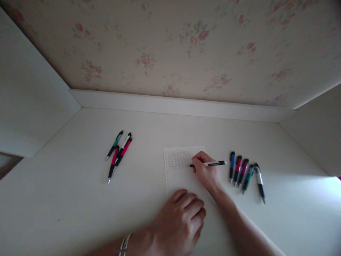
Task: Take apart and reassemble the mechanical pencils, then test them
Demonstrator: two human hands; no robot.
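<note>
A sheet of lined paper (176,179) with punched holes along its left edge lies on the white desk. Rows of handwriting cover its upper part. My right hand (207,172) rests on the right side of the sheet, pinching a white and black pen (215,163). The pen's dark tip end points left, close to the writing. Over the lower part of the paper lies my left hand (183,218), palm down with its fingers loosely bent and nothing visible in it. Its palm is hidden. A bracelet (124,245) circles the left wrist.
Several pens (121,153), teal, white and pink, lie in a loose group on the left. To the right of my right hand, several more pens (243,172) lie roughly side by side. A white ledge (176,105) and a floral wall (165,46) bound the desk at the back.
</note>
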